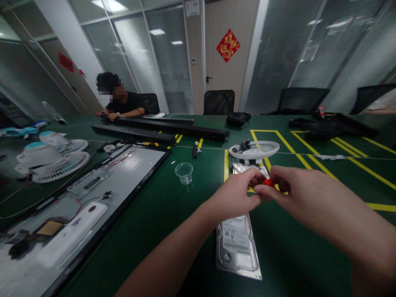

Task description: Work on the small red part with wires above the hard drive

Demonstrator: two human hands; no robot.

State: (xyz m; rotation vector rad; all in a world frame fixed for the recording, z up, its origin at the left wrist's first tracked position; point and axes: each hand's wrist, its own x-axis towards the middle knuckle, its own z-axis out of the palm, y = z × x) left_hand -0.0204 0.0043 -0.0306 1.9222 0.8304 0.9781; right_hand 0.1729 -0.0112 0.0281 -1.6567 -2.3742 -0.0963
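Note:
My left hand (236, 192) and my right hand (292, 187) meet over the table, fingertips pinched together around a small red object (267, 182). The fingers cover most of it, so its kind cannot be made out. Below my left hand lies a silver hard drive (236, 241) with a printed label, its far part hidden by the hand. Just beyond the fingers another silver metal piece (244, 167) shows in part. Left of my hands stands a clear plastic cup (184, 173).
A flat display panel (133, 173) with a white device (76, 231) on it fills the left. White fan parts (62, 163) lie beyond. A white grille (255, 149) holds small black parts. Long black bars (173, 127) lie before a seated person (123, 103) across the green table.

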